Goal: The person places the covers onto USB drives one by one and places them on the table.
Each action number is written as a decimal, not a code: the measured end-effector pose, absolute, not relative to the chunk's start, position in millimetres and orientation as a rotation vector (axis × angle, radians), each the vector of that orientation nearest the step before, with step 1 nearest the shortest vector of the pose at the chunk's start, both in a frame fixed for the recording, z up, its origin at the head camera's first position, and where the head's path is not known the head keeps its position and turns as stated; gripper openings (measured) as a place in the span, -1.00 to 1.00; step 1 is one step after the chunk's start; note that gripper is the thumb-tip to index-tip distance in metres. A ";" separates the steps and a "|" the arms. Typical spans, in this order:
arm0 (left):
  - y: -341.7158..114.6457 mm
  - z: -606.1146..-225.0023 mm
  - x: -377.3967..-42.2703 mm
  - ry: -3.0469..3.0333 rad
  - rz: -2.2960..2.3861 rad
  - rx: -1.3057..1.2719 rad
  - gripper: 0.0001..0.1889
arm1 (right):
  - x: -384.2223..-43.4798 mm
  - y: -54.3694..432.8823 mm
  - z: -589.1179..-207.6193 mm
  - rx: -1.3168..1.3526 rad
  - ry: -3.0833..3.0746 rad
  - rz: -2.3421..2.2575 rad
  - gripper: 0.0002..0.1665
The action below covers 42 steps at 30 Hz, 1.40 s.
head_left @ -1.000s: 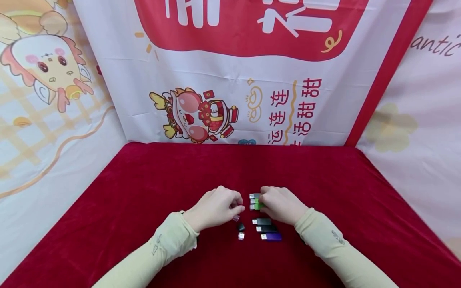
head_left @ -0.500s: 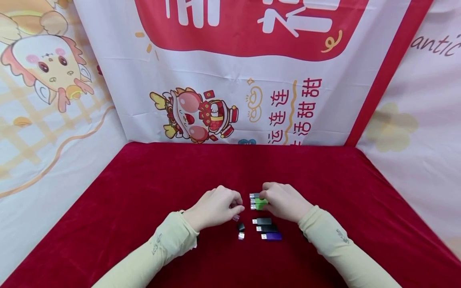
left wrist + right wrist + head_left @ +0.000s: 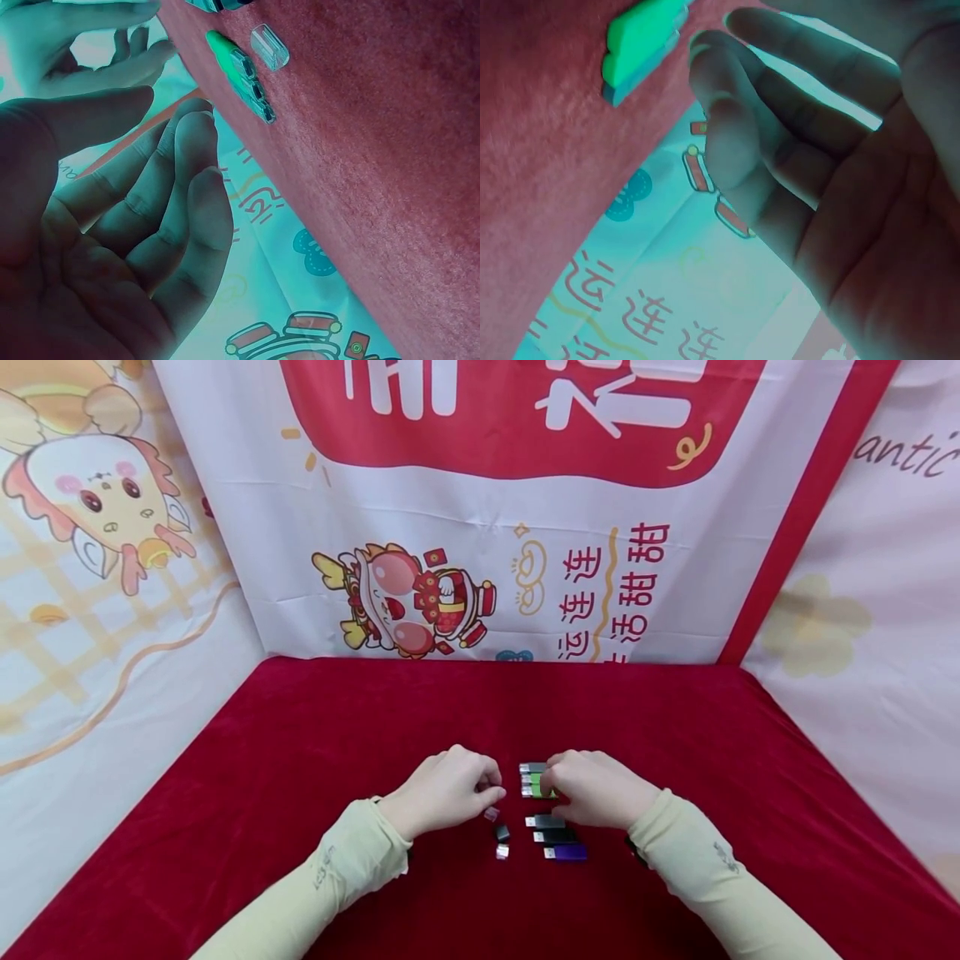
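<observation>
- Left hand (image 3: 442,787): loosely curled, holding nothing, a clear cap (image 3: 492,815) just on its near side.
- Right hand (image 3: 596,787): fingers relaxed, gripping nothing, beside the capped green USB flash drives (image 3: 537,791).
- Those green drives lie between the hands, nearer the right.
- Uncapped black (image 3: 555,837) and purple USB flash drives (image 3: 567,852) lie nearer the person.

Can count three uncapped USB sticks (image 3: 556,837), purple stick (image 3: 570,852) included; beyond it, three capped sticks (image 3: 536,780); leftward, three loose caps (image 3: 502,833).
</observation>
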<state>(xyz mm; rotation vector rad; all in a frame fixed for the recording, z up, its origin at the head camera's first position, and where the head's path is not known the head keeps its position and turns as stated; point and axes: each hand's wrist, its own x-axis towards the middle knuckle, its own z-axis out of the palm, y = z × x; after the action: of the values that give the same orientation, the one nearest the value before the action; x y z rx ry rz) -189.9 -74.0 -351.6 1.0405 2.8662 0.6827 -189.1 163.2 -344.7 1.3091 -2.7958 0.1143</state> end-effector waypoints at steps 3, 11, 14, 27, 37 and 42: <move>-74.2 -352.3 -190.5 2.877 0.677 1.047 -0.94 | -188.5 161.0 -349.8 1.348 -2.795 0.103 -0.72; -74.0 -352.5 -190.7 2.886 0.670 1.059 -0.95 | -188.6 157.8 -356.0 1.378 -2.790 0.115 -0.84; -73.9 -352.3 -190.4 2.881 0.675 1.057 -0.95 | -188.8 157.4 -356.8 1.380 -2.781 0.109 -0.85; -74.4 -352.3 -190.8 2.868 0.669 1.038 -0.94 | -192.7 157.6 -363.4 1.381 -2.762 0.078 -0.75; -76.9 -351.7 -192.5 2.861 0.641 1.002 -0.94 | -194.0 157.2 -367.6 1.379 -2.782 0.092 -0.89; -77.6 -352.3 -193.1 2.851 0.625 0.996 -0.93 | -194.1 156.3 -367.7 1.361 -2.824 0.104 -0.87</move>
<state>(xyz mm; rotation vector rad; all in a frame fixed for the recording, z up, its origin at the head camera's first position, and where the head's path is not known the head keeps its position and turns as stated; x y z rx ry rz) -193.1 -77.6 -352.3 0.9959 2.8514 0.6248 -194.1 156.3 -367.7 1.3607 -2.8237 0.1043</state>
